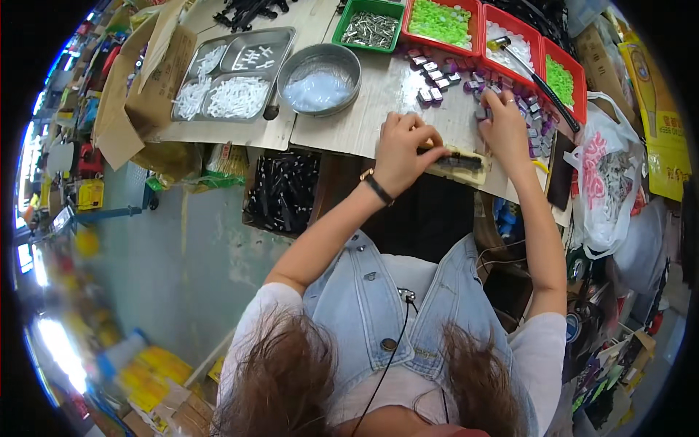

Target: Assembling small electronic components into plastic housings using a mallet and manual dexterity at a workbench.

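A cream-coloured block-like fixture (475, 177) lies at the table's front edge with a dark elongated part (463, 161) set in it. My left hand (405, 151) is closed at the fixture's left end, thumb stretched toward the dark part; whatever its curled fingers hold is hidden. Beyond the fixture's right end, my right hand (507, 132) has its fingers bent together in a pinch among small purple-and-silver parts (435, 81). Anything between those fingertips is too small to make out. More purple pieces (537, 120) lie just right of that hand.
Red trays of green pieces (440, 22) and white pieces (502, 44), plus a green tray of metal pins (371, 29), line the back. A black-handled hammer (547, 91) lies across the trays. Left stand a metal bowl (355, 76) and a divided tray (280, 54). A plastic bag (608, 182) hangs right.
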Demonstrator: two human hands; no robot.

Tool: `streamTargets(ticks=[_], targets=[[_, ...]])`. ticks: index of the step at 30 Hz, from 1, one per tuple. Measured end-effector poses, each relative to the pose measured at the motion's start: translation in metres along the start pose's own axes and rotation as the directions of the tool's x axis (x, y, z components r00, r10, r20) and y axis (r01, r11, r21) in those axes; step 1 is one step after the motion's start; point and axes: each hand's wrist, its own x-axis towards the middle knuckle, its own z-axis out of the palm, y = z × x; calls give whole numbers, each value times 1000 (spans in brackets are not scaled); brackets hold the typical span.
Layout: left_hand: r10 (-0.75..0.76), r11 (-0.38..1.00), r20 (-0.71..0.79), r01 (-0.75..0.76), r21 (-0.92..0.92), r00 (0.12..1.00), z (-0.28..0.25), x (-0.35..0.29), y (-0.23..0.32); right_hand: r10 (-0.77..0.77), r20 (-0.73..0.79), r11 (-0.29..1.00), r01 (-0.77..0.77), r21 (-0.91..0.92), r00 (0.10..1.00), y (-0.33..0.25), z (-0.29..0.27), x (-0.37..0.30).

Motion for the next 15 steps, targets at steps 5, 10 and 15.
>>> streamTargets(ticks=[5,10,15], targets=[[108,994,52,-108,10,993,9,8,-15,-70,-55,995,73,63,996,-2,-7,10],[137,990,-45,-135,47,990,-10,21,5,-147,-83,989,149,23,986,6,-3,1],[161,850,34,-156,503,986,-79,123,-48,-258,-14,956,258,142,966,14,-5,-12]])
